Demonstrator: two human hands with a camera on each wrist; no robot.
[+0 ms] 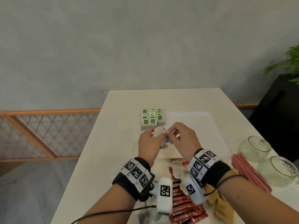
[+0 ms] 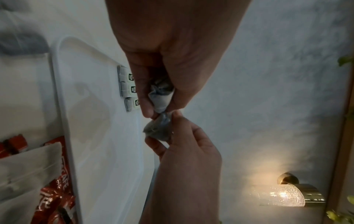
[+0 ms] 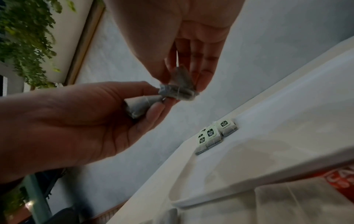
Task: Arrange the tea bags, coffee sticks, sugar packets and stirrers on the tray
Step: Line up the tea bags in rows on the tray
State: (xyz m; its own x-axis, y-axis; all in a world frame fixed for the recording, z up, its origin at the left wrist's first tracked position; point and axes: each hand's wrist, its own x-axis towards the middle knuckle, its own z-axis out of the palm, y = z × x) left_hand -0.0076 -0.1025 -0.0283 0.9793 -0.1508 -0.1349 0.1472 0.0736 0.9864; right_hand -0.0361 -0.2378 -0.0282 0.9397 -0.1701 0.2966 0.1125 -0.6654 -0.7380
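Left hand pinches one tea bag; right hand pinches a second tea bag. The two bags touch, held above the near-left part of the white tray. Laid tea bags sit in rows at the tray's far-left corner. Coffee sticks lie at the table's near edge. Red stirrers lie beside the tray's right edge, near two glass bowls.

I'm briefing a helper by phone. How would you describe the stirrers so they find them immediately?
Start at the white table and go to its right edge, beside the two glass bowls. The stirrers lie there as a loose bundle, off the tray: thin pink-red sticks, unlike the flat packets nearby.
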